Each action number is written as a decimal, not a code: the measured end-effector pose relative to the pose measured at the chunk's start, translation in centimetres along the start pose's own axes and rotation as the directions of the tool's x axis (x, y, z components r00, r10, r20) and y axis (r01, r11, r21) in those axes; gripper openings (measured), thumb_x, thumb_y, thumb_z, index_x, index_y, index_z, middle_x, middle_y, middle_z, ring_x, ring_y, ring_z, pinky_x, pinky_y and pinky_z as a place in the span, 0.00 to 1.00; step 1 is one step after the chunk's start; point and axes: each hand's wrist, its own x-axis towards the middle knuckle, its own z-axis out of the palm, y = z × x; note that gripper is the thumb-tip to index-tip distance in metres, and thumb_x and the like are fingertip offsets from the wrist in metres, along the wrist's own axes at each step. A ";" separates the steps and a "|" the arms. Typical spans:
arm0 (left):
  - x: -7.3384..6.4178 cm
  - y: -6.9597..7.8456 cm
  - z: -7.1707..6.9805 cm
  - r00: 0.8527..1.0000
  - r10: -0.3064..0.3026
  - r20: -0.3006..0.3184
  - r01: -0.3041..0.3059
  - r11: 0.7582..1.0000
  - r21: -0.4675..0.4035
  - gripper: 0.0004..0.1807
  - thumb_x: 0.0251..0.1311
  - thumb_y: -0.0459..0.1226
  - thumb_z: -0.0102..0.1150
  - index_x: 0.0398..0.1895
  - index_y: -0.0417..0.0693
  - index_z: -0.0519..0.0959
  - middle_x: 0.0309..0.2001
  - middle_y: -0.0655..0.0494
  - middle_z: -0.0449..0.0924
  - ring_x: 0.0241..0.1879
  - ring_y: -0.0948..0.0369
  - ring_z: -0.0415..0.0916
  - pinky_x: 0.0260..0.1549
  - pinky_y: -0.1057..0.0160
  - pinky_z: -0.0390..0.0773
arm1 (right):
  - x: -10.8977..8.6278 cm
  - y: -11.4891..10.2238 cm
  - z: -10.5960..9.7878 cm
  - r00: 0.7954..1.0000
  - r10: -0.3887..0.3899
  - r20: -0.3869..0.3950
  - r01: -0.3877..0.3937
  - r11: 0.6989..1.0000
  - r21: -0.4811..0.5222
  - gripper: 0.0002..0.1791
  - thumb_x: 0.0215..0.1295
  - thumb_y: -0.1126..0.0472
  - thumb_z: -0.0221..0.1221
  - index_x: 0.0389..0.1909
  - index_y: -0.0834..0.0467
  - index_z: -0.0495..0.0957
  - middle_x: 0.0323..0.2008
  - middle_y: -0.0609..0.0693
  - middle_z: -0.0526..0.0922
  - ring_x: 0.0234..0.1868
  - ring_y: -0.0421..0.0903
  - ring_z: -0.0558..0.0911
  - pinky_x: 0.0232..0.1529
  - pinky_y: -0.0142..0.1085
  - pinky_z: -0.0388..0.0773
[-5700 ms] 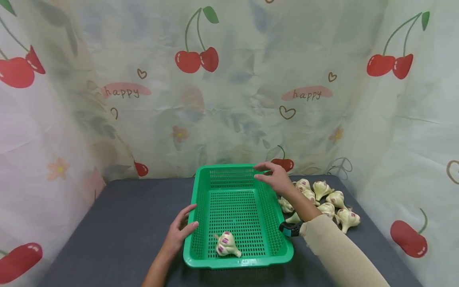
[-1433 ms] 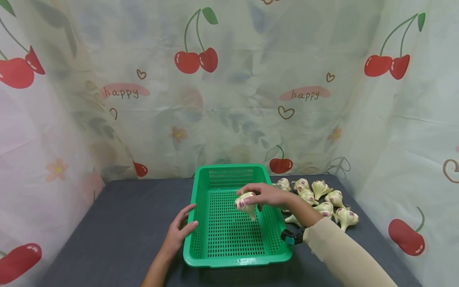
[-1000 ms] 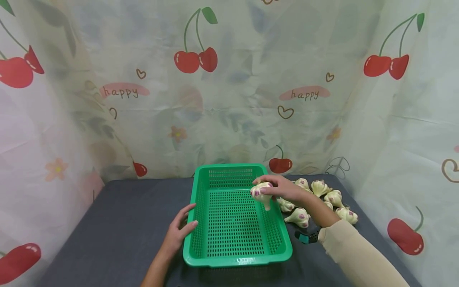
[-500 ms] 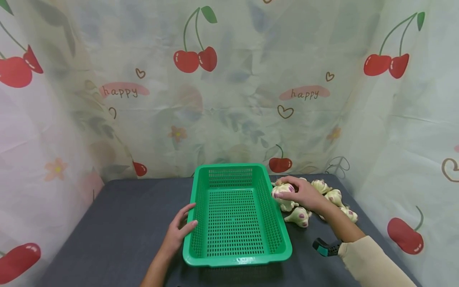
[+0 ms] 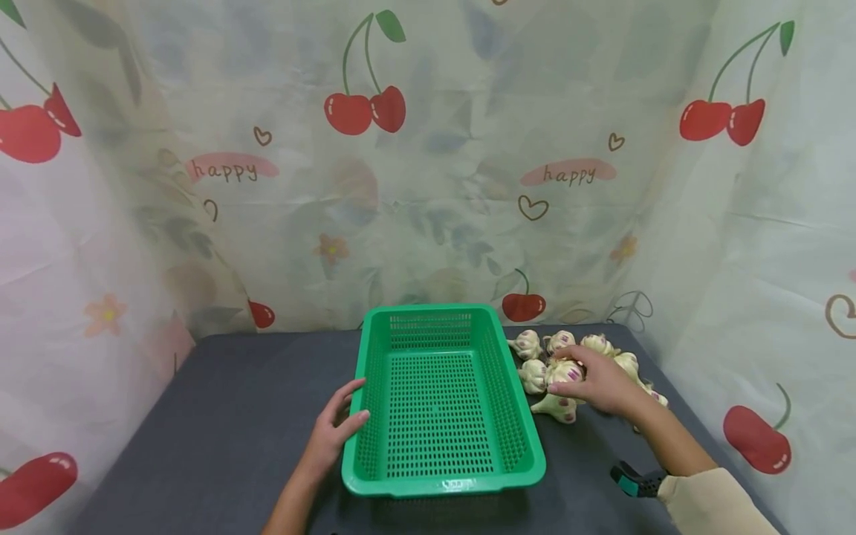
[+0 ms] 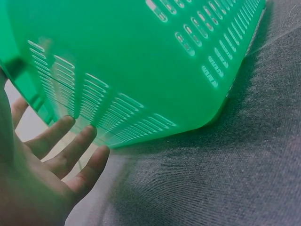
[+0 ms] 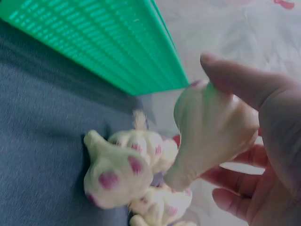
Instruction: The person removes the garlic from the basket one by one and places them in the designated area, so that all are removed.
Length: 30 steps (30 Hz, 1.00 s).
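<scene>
My right hand (image 5: 602,383) holds a garlic bulb (image 7: 211,122) between thumb and fingers, above the other bulbs right of the basket. Its stem end points down in the right wrist view. Below it lie several garlic bulbs, including one with its stem toward the basket (image 5: 558,408). A green plastic basket (image 5: 443,487) with slotted walls and floor stands on the table, with nothing inside. At its left side my left hand (image 5: 329,427) touches the rim; its fingers (image 6: 75,153) reach along the outer wall, loosely extended.
More garlic bulbs (image 5: 527,345) lie in a cluster along the basket's right side, some partly hidden behind my right hand. The dark table (image 5: 254,416) extends left of the basket. A patterned curtain (image 5: 441,186) encloses the back and sides.
A garlic bulb lay in the basket in the oldest frame. My right hand has since carried a bulb out over the right rim to the cluster. My left hand stays put.
</scene>
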 end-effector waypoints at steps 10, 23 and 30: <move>0.0 0.0 0.1 1.000 0.004 0.000 -0.004 1.000 -0.003 0.29 0.65 0.31 0.55 0.70 0.46 0.65 0.63 0.35 0.67 0.60 0.42 0.68 0.50 0.55 0.72 | -2.7 2.1 0.7 0.984 0.158 -0.087 -0.161 0.986 -0.038 0.39 0.54 0.45 0.70 0.57 0.69 0.73 0.52 0.67 0.76 0.47 0.60 0.77 0.43 0.55 0.73; 0.0 0.1 0.2 1.000 0.014 -0.012 -0.014 1.000 0.022 0.29 0.66 0.32 0.55 0.70 0.48 0.65 0.65 0.37 0.65 0.63 0.42 0.63 0.52 0.45 0.68 | -5.9 4.1 3.9 0.932 0.325 -0.162 -0.348 0.927 -0.142 0.46 0.49 0.45 0.72 0.61 0.69 0.67 0.51 0.71 0.76 0.51 0.70 0.74 0.42 0.62 0.70; 0.0 0.3 0.2 0.999 0.035 -0.017 -0.034 0.999 0.018 0.28 0.65 0.30 0.55 0.69 0.44 0.66 0.61 0.35 0.69 0.58 0.43 0.69 0.49 0.53 0.72 | -6.4 4.5 5.3 0.920 0.322 -0.222 -0.356 0.924 -0.137 0.46 0.48 0.46 0.73 0.61 0.70 0.67 0.51 0.70 0.76 0.52 0.69 0.73 0.48 0.62 0.68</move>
